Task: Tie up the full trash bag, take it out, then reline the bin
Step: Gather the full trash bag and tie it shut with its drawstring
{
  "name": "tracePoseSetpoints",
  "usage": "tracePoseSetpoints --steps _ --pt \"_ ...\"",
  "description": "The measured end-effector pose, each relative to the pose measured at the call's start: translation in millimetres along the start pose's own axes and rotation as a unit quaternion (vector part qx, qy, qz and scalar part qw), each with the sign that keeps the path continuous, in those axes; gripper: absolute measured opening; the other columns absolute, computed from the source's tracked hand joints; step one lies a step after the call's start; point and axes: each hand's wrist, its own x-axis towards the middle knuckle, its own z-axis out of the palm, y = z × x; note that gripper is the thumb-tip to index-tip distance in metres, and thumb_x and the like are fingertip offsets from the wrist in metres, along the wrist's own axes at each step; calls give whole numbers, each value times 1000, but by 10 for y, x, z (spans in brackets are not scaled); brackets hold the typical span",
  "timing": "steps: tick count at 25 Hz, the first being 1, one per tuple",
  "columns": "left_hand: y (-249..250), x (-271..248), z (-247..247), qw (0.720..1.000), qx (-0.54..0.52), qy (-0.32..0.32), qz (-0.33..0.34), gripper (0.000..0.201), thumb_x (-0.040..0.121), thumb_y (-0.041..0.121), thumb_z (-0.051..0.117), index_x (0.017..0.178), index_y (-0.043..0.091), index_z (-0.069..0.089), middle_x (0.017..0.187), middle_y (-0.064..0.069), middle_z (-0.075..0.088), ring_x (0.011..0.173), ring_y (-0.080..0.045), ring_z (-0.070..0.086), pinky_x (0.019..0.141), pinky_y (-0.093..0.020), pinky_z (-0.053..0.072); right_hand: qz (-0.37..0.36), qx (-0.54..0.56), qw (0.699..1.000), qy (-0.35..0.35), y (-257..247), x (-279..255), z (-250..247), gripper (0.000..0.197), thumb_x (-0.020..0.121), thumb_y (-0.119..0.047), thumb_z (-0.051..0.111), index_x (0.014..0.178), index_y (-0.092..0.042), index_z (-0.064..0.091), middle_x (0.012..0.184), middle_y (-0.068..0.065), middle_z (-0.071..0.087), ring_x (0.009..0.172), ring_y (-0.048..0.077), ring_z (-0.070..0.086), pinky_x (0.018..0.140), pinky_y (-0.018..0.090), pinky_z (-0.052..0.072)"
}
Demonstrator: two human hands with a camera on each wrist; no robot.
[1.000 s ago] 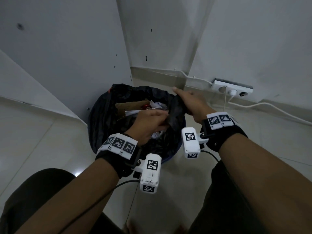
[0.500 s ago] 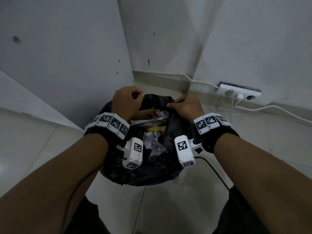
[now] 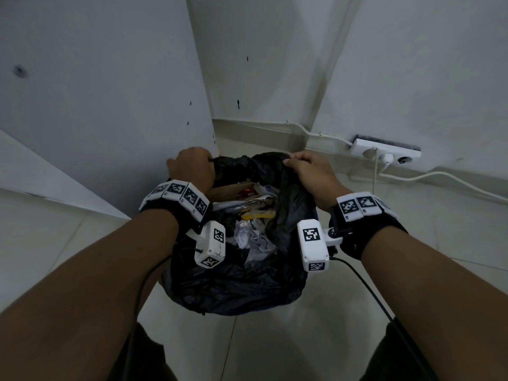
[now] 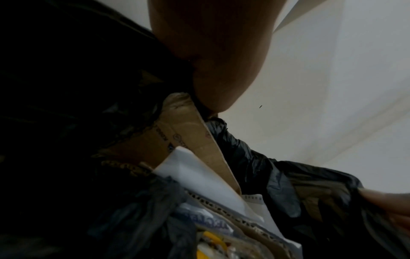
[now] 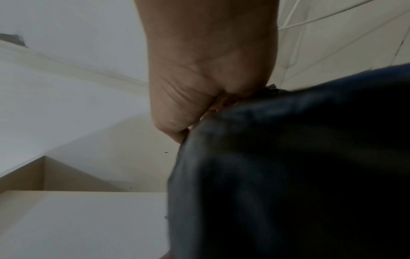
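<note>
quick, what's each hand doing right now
left hand: closed, gripping the far left edge of the black trash bag
right hand: closed, gripping the bag's far right edge

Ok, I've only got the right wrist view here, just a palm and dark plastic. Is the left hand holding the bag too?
Observer: Yes. In the head view the left hand grips the far left edge of the trash bag, while the right hand grips the far right edge.
Reviewer: Is the bag tied yet?
Observer: No. Its mouth is open between the hands, with crumpled paper and a yellow wrapper showing.
Reviewer: Anything stiff near the left grip?
Observer: The left wrist view shows a cardboard piece standing just under that hand, with a white sheet against it.
</note>
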Motion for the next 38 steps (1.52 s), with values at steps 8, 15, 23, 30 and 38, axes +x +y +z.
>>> tracePoseSetpoints --steps 8,15,23,30,38 --pt "-27 -221 -275 922 -346 154 76 23 89 30 68 98 9 69 92 0 69 85 -10 61 78 -19 47 -74 -32 996 26 -263 -21 107 20 83 -30 74 90 -12 78 90 12 77 83 25 72 88 50 58" --pt "154 -353 -757 858 -496 119 65 19 93 26 67 102 13 76 96 2 75 90 -6 69 85 -21 55 -83 209 973 -52 -722 -485 -134 12 89 -14 71 98 -6 74 98 17 73 88 25 69 84 37 59" --pt "-317 -717 -404 957 -271 -46 -94 63 80 81 45 116 34 66 118 -3 69 112 -26 63 101 -42 48 69 -165 984 24 251 -281 -267 80 51 -67 85 114 -20 72 106 0 75 100 21 71 93 37 56" --pt "-238 -761 -230 960 -218 -131 -115 53 96 58 45 124 15 62 128 -15 63 116 -33 58 92 -35 43 26 -211 972 96 218 -334 -379 31 85 -29 70 112 -14 73 110 13 74 107 30 67 91 34 52" --pt "374 -620 -105 949 -282 -114 -79 45 97 51 51 110 10 66 113 -12 67 107 -33 61 81 -29 39 -26 -257 951 169 6 -279 -694 30 87 -36 61 104 -14 72 108 17 70 106 33 64 85 37 51"
